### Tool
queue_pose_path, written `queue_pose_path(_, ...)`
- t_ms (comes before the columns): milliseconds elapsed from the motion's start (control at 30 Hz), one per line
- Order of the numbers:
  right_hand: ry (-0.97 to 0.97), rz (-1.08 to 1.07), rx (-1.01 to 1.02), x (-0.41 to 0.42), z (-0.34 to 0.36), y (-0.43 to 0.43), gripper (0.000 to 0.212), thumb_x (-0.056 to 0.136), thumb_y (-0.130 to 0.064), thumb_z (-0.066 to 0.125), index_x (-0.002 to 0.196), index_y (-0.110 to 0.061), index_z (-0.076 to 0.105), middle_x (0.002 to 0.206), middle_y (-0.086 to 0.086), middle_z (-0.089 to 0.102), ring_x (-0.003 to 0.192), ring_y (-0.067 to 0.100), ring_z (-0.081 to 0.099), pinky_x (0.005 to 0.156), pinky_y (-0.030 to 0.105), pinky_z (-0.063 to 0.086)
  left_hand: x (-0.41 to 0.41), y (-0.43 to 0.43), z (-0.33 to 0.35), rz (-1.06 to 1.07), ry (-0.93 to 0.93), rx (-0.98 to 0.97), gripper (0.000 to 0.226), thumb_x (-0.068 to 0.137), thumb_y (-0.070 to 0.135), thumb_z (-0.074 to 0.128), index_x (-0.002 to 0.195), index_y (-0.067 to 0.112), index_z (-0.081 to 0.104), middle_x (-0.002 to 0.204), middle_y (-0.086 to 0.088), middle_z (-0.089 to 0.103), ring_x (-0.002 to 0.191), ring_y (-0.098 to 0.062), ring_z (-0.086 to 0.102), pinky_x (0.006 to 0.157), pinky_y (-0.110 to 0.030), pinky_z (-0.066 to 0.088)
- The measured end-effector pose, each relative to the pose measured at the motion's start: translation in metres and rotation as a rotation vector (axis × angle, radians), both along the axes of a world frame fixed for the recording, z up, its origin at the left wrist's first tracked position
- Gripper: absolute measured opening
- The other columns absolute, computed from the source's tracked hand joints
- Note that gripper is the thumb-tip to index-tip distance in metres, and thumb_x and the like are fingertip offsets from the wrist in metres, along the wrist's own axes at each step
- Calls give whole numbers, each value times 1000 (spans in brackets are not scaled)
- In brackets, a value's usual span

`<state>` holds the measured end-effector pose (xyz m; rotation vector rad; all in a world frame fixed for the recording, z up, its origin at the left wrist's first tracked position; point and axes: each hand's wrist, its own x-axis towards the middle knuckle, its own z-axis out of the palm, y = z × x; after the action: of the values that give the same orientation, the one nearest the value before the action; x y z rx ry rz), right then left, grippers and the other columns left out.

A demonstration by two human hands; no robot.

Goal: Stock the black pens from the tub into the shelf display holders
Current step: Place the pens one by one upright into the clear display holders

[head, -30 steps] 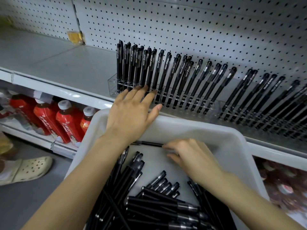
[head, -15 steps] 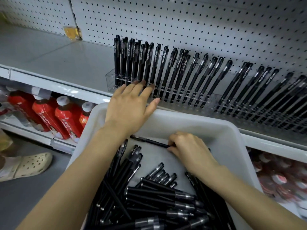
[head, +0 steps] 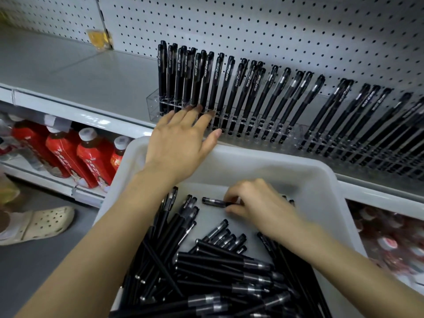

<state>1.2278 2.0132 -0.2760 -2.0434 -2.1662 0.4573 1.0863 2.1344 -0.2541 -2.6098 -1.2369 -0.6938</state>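
Note:
A white tub (head: 270,164) sits below the shelf edge with several loose black pens (head: 220,269) piled in its near half. My right hand (head: 259,203) is inside the tub and pinches a single black pen (head: 212,200) lying across the bare floor of the tub. My left hand (head: 181,143) stretches over the tub's far rim with straight fingers, its fingertips touching the clear display holder (head: 153,104) on the shelf. Several black pens (head: 206,81) stand upright in that holder. A second clear holder (head: 358,143) to the right is also filled with pens.
The grey shelf (head: 75,72) stretches left of the holders, backed by white pegboard (head: 252,26). Red bottles (head: 68,157) stand on the lower shelf at left. A beige clog (head: 39,223) is on the floor at lower left.
My right hand has drawn the single pen to the right and closed its fingers round it. My left hand stays at the holder.

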Motion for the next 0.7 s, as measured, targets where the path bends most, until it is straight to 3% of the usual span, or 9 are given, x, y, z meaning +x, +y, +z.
queue_pose_path(267,76,40,100,-5,-15,6,17,86,-31,66,94,-16,65,95,-1,58,91,22,58,80,37,48,0,0,0,-4,16,1,59,95,49,20,127,15,55,124,-8,60,117,-29,53,97,-44,39)
queue_pose_path(467,55,29,106,1,3,-2,15,92,-33,57,97,-19,51,101,-2,57,91,22,57,79,39,47,-1,-1,1,-13,8,-1,59,95,49,21,128,15,56,126,-8,60,119,-28,53,98,-44,39)
queue_pose_path(633,67,38,186,16,35,-18,15,96,-29,48,98,-26,33,72,-8,46,64,13,50,58,30,43,-1,-2,3,-12,14,-21,59,96,49,19,129,16,55,127,-7,59,120,-27,53,99,-45,39)
queue_pose_path(700,170,20,214,24,48,-22,27,94,-24,50,105,-35,27,72,-8,46,67,11,50,61,30,47,-1,-2,2,-8,20,-17,59,96,49,18,129,16,55,129,-7,59,120,-27,53,99,-45,40)
